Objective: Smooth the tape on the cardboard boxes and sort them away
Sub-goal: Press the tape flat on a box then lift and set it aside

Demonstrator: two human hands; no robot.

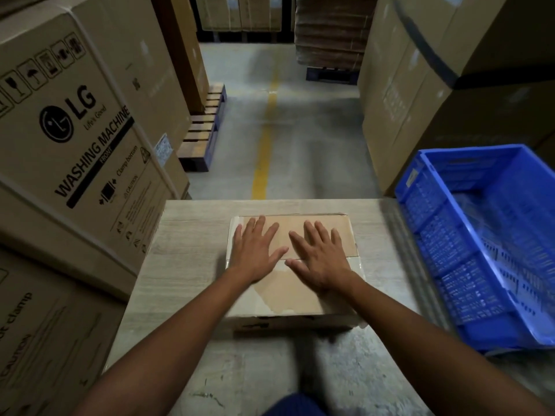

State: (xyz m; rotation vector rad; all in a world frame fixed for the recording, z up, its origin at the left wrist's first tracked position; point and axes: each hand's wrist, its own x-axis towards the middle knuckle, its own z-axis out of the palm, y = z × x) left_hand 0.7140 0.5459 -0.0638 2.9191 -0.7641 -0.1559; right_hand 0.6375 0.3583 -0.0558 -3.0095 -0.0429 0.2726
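A flat brown cardboard box (288,295) lies on the pale wooden table (186,265), its top sealed with clear tape (356,262) along the middle seam and the edges. My left hand (255,253) presses flat on the left half of the lid, fingers spread and straight. Beside it my right hand (319,256) lies flat on the right half, fingers spread too, thumb reaching toward the left hand. Both palms cover the seam's middle stretch.
A blue plastic crate (480,250) stands at the table's right edge. Large washing-machine cartons (75,139) are stacked on the left, and more cartons (435,85) on the right. Beyond the table runs a concrete aisle with a yellow line (264,151) and pallets (204,127).
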